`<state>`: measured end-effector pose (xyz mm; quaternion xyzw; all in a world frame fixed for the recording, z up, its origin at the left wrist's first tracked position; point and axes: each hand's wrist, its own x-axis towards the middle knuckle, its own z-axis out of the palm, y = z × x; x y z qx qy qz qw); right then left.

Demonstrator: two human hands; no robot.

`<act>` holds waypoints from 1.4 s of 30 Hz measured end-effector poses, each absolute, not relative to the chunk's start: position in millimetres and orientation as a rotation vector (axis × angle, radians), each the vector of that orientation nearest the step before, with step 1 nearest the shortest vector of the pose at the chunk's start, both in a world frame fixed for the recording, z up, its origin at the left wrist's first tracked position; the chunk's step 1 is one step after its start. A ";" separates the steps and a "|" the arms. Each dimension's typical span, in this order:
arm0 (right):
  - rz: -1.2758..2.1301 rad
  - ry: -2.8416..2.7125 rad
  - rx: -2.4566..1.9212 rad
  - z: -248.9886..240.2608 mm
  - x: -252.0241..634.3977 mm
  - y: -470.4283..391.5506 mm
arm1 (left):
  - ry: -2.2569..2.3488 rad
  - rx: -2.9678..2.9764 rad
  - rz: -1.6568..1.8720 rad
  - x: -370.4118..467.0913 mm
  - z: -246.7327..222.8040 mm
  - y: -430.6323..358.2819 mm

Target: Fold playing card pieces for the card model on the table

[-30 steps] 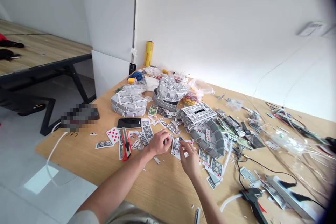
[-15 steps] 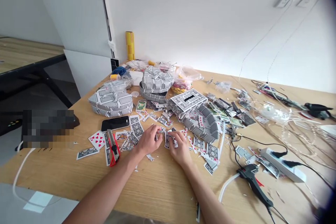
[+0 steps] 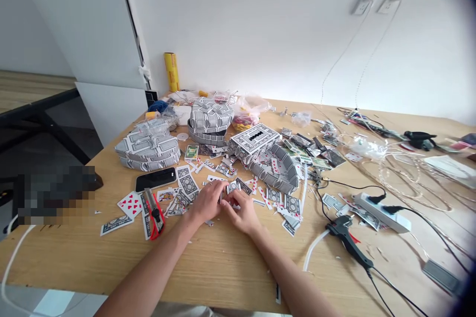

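Both hands meet at the middle of the light wooden table [image 3: 223,267], the left hand [image 3: 206,201] and the right hand [image 3: 241,213] pressed close together with fingers curled, pinching between them a small grey-and-white patterned playing card piece [image 3: 225,197]; the piece is mostly covered, so I cannot tell its exact shape or which hand bears most of it. Judging by what lies about, a good deal of the card craft looks finished: at ten o'clock from the hands sits a flat rounded box covered in grey card backs [image 3: 148,147], at twelve o'clock a second, taller card-covered box [image 3: 210,121] with its lid slightly off-set, and at one o'clock a rectangular card-covered box with a black zigzag slot in its top [image 3: 254,141]. Beside that one, a curved open tray walled with card backs [image 3: 279,168] looks unfinished; red-suited card faces line its inside and nothing else shows in it. What the closed boxes hold cannot be seen. Loose cards and trimmings [image 3: 186,185] lie scattered around the hands, so cutting and gluing seem only partly done. At nine o'clock lies a red utility knife [image 3: 154,208], beyond it a black phone [image 3: 155,179]; at three o'clock a black glue gun [image 3: 345,237] rests near a white power strip [image 3: 381,208]. A clear plastic bag of coloured bits [image 3: 247,111] slumps behind the boxes.
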<state>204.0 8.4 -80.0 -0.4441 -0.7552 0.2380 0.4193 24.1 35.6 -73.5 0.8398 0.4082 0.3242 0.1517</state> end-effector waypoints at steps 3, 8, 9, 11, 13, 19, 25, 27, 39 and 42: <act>0.671 -1.906 -1.105 -82.0 202.2 8.5 | 1.149 2.427 0.906 25.8 -74.7 35.6; 0.765 -1.751 -1.200 -85.3 198.9 10.0 | 1.119 2.404 0.911 27.4 -75.4 35.4; 0.759 -1.710 -1.223 -85.5 199.3 10.9 | 1.118 2.388 0.927 27.5 -75.0 35.3; 0.727 -1.640 -1.260 -85.6 201.3 12.8 | 1.128 2.349 0.972 27.3 -74.7 35.3; 0.703 -1.584 -1.285 -85.6 204.2 14.4 | 1.152 2.318 1.007 26.6 -75.6 35.9; 0.752 -1.529 -1.290 -86.4 208.0 16.1 | 1.179 2.310 1.052 24.7 -81.1 39.0; 0.862 -1.460 -1.296 -87.7 206.6 18.2 | 1.112 2.325 1.048 26.0 -78.3 37.9; 0.894 -1.425 -1.294 -89.1 207.3 18.8 | 1.111 2.320 1.036 26.5 -78.1 37.6; 0.917 -1.365 -1.283 -88.1 207.7 19.0 | 1.134 2.280 1.017 24.4 -80.1 38.5; 0.914 -1.380 -1.282 -86.6 207.5 18.3 | 1.140 2.276 1.013 24.1 -80.1 38.4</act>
